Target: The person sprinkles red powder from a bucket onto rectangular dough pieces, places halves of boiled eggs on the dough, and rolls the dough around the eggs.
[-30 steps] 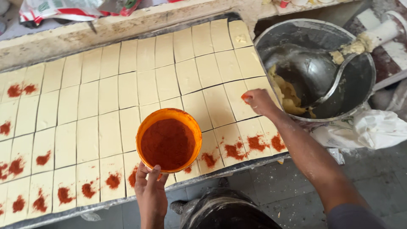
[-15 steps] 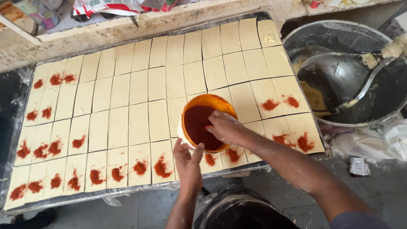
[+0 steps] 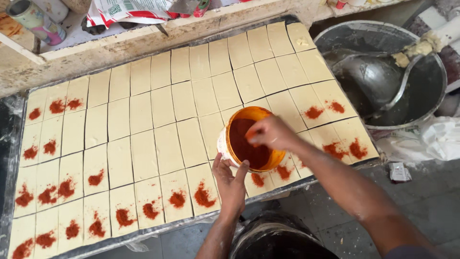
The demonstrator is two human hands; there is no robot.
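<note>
A wide sheet of pale dough [image 3: 158, 115] cut into many squares covers a dark metal tray [image 3: 14, 124]. Several squares along the left, front and right carry dabs of red paste [image 3: 178, 198]. My left hand [image 3: 231, 181] cups the near side of an orange tub [image 3: 229, 125] of red paste, tilted toward me over the front right part of the dough. My right hand [image 3: 271, 133] is over the tub's mouth, fingers pinched together and dipped into the paste; the fingertips are blurred.
A large grey metal pot [image 3: 433, 91] with a ladle [image 3: 378, 76] stands right of the tray. White cloth [image 3: 438, 139] lies below it. A printed bag [image 3: 139, 9] and a tin [image 3: 33, 21] sit on the stone ledge behind. A dark bucket [image 3: 275, 237] is below me.
My right hand came back from the squares at the far right to the tub and dipped in. The tub has tilted, and the view shifted, showing more of the tray's left side.
</note>
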